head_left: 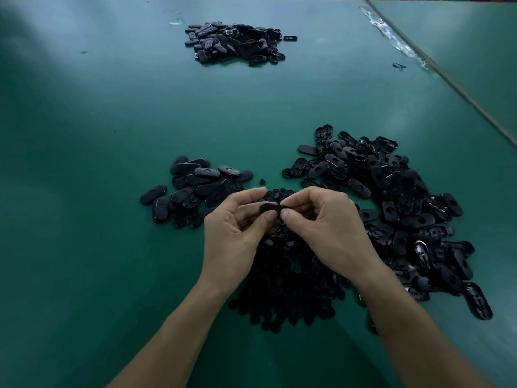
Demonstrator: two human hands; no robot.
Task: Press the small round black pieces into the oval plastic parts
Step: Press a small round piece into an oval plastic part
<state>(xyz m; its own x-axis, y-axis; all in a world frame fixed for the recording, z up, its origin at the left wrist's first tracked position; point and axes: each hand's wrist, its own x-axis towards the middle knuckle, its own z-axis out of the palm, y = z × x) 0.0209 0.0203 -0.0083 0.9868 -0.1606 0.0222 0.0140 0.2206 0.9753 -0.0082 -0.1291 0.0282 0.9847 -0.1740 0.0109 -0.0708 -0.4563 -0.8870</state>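
Fingers (pixel 267 218) of the left hand (pixel 232 236) and the right hand (pixel 330 228) are curled and clamped on one oval plastic part (pixel 269 208), which is held between the thumbs over the heap of small round black pieces (pixel 288 278) on the green counter (pixel 112 121). Whether a round piece is seated in it cannot be told. A large pile of oval parts (pixel 405 208) is spread just right of the hands, a smaller pile (pixel 193 189) is laid to their left, and a third pile (pixel 237 42) is seen well apart at the far side.
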